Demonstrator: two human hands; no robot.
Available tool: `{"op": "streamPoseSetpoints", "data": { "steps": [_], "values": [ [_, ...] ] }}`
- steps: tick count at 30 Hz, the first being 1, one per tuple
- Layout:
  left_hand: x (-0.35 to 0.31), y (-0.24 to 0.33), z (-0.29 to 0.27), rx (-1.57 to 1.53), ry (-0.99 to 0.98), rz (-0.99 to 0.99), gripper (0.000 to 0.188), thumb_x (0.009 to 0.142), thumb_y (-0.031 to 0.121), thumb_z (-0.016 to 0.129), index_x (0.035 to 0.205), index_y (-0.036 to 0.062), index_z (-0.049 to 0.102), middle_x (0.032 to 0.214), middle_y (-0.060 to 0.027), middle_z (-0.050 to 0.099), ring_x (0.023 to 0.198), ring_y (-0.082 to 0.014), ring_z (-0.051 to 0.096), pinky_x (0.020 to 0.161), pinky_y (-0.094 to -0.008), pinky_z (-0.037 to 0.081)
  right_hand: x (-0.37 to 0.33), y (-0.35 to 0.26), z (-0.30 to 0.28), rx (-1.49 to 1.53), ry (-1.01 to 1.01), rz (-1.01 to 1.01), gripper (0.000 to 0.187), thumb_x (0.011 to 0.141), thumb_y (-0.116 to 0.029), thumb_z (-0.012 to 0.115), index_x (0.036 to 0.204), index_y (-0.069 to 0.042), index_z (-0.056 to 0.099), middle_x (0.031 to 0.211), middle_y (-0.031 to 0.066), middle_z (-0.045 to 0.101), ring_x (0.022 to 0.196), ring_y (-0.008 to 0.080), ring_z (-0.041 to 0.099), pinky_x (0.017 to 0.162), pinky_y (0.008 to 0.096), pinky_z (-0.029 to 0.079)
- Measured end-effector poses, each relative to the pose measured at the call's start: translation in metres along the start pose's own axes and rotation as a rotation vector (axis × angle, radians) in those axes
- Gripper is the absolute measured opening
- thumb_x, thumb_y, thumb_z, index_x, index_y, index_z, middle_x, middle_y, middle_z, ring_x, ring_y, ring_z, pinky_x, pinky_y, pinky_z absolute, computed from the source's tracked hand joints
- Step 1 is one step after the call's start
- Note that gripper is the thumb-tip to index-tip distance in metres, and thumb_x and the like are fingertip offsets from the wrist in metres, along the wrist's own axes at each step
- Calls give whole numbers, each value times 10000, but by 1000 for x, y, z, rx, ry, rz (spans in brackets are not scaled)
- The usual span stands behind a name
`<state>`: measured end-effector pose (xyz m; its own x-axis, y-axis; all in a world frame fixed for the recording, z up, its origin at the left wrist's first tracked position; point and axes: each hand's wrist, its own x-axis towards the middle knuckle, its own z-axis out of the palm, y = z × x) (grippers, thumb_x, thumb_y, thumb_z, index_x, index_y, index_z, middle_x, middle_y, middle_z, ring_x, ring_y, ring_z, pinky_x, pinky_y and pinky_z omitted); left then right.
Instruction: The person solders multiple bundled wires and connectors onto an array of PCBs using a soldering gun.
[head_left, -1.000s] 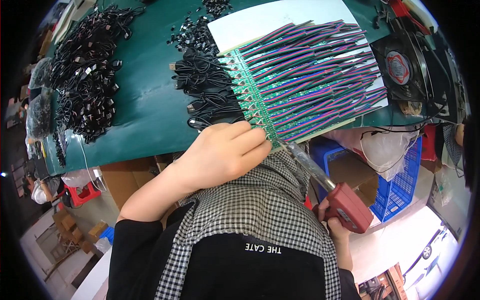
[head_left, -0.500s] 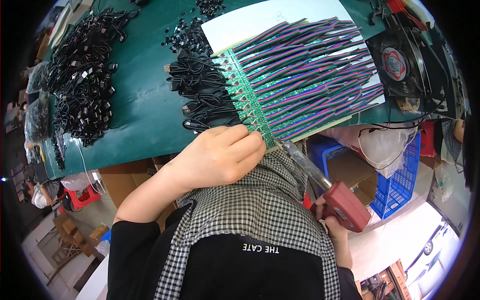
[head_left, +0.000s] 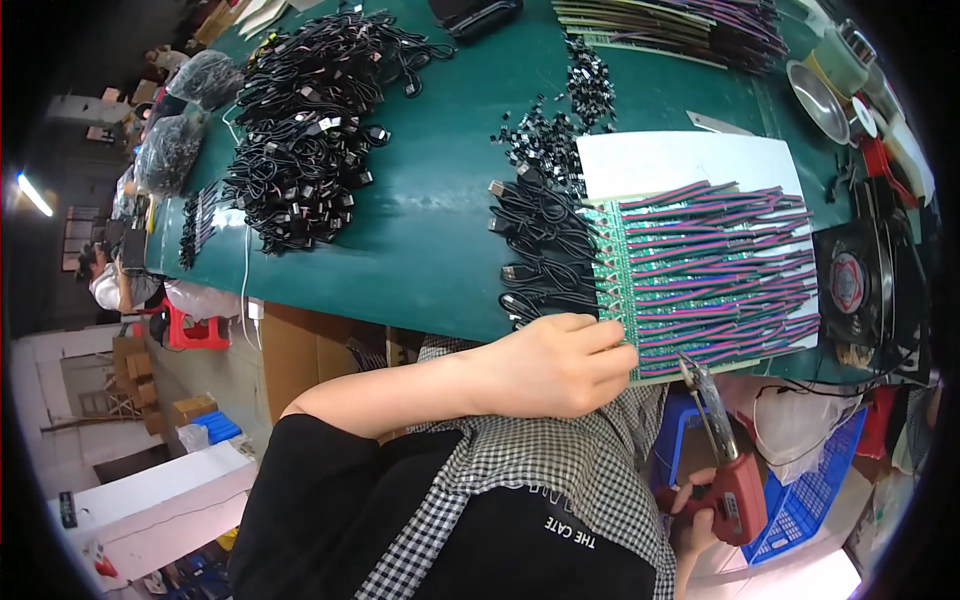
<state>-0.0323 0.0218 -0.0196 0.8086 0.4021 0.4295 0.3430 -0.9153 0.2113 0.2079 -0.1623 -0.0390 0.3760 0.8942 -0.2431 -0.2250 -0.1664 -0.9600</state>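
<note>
Where the lower right of the frame meets the dark rim, the right hand [head_left: 693, 515] wraps its fingers round the grip of a red soldering gun [head_left: 740, 497]. Its barrel slants up and left, the tip near the lower edge of the green circuit boards [head_left: 617, 245]; contact cannot be made out. Below center, over the checked apron [head_left: 535, 450], the left hand [head_left: 565, 365] bends its fingers at the boards' lower left corner. What they pinch, if anything, is hidden.

Boards lie right of center, partly over a white sheet [head_left: 690, 165]. Multicolored wires [head_left: 720, 275] run right from them, row upon row. Along the left edge, black coiled cables [head_left: 545, 230] meet most visible rows, so I judge those joints largely made; the lowest rows, under the left hand, I cannot judge.

Right edge: a black fan [head_left: 850, 285]. Above the coiled cables, scattered small black parts [head_left: 545, 140]. Upper left, on the green table [head_left: 430, 240], a big heap of loose cables [head_left: 310, 130], apparently unattached. Top right, another wired stack [head_left: 680, 38], cut off by the frame, no black cables visible on it; probably work remaining.
</note>
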Motion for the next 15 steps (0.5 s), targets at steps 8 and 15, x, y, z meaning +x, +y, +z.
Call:
{"op": "streamPoseSetpoints", "data": {
  "steps": [8,15],
  "values": [
    [-39,-203,-38,538,414,-966,275,807,214,617,955,-1,529,909,-184,573,869,-356,562,769,-431,459,4,12,-9,66,41,-22,697,746,-348,694,1224,49,376,931,165,530,512,154,480,423,242,411],
    [-82,-262,-42,471,347,-1108,303,701,80,625,956,-6,486,902,-212,576,876,-386,568,780,-451,454,6,9,5,32,-13,-72,623,781,-425,656,1111,45,414,968,133,505,500,141,473,432,242,371]
  ]
}}
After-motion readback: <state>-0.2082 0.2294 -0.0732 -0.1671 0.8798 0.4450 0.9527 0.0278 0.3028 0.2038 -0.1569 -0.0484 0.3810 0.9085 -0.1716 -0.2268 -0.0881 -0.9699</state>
